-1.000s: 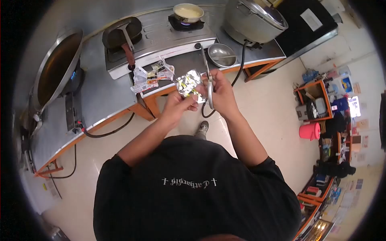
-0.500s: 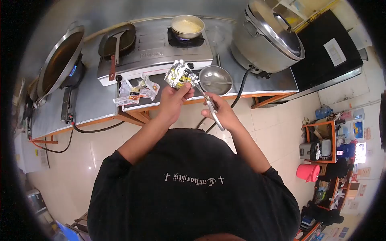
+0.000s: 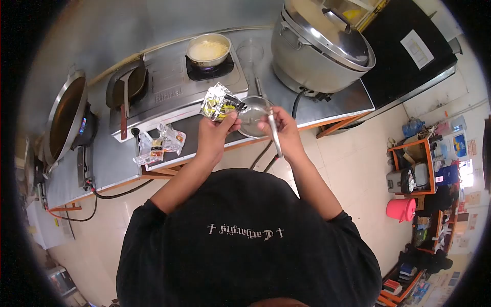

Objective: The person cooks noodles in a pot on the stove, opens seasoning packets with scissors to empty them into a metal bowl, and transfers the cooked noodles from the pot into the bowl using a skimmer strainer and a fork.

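Observation:
My left hand (image 3: 217, 134) pinches a shiny silver foil packet (image 3: 221, 102) by its lower edge, above the front of the counter. To its right my right hand (image 3: 285, 134) is closed around metal scissors (image 3: 274, 133), whose handle points down toward me. The packet and scissors are apart. Behind both hands lies a round metal bowl (image 3: 251, 113), partly covered by them. Opened plastic wrappers (image 3: 162, 143) rest on the counter to the left of my left hand.
A pan of pale food (image 3: 208, 50) sits on the gas stove (image 3: 169, 92), beside a dark pan (image 3: 137, 82) with tongs. A large rice cooker (image 3: 312, 56) stands at the right, a wok (image 3: 66, 117) at the left. A black hose hangs below the counter.
The scissors have moved away from the foil packet, and my right hand has shifted right and up. The view has shifted, with the bowl now behind my hands.

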`<state>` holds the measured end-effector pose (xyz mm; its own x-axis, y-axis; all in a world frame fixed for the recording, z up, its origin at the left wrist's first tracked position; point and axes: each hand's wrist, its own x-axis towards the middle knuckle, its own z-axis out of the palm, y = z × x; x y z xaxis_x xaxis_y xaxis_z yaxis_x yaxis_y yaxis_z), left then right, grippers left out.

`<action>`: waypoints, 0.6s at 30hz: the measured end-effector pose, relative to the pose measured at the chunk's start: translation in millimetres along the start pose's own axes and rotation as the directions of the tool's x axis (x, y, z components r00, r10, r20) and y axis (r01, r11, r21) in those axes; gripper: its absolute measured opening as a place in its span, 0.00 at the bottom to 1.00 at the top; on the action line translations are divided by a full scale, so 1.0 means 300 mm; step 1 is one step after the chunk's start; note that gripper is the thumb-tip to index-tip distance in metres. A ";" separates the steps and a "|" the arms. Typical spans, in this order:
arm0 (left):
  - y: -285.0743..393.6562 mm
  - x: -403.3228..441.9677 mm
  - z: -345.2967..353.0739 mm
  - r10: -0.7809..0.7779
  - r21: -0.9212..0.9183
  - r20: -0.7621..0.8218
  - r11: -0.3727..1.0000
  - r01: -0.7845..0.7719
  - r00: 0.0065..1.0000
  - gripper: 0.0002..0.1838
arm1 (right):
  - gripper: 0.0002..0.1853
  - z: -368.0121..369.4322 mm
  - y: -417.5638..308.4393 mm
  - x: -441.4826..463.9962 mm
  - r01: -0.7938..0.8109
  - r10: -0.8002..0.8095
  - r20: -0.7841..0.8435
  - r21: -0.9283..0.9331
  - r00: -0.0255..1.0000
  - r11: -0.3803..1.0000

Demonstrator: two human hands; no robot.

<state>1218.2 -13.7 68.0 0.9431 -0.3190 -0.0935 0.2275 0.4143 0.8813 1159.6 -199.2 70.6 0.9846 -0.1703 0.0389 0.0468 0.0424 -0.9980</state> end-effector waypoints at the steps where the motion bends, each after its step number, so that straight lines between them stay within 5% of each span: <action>1: 0.001 0.011 -0.004 0.016 0.033 -0.028 0.999 -0.015 0.999 0.11 | 0.22 -0.002 -0.016 0.024 0.022 -0.024 -0.074 -0.029 0.997 0.999; 5: -0.003 0.020 0.017 0.030 0.213 0.039 0.976 -0.037 0.999 0.09 | 0.27 0.054 -0.069 0.124 0.124 -0.124 0.005 0.043 0.992 0.991; 7: -0.002 0.024 0.029 0.019 0.210 0.055 0.977 -0.030 0.998 0.10 | 0.23 0.078 -0.062 0.160 0.171 -0.170 0.045 -0.035 0.984 0.985; 9: -0.009 0.033 0.020 0.034 0.199 0.074 0.979 -0.048 0.997 0.10 | 0.21 0.101 -0.078 0.180 0.028 -0.040 0.085 0.146 0.996 0.989; 18: -0.005 0.023 -0.023 -0.021 0.060 0.045 0.998 0.018 0.999 0.11 | 0.21 0.143 -0.055 0.193 0.019 -0.041 0.102 0.206 0.994 0.978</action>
<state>1226.1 -10.8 62.9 0.9264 -0.3652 -0.0913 0.2299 0.3568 0.9054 1223.1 -167.5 91.5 0.9939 -0.0708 0.0845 0.0992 0.2411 -0.9654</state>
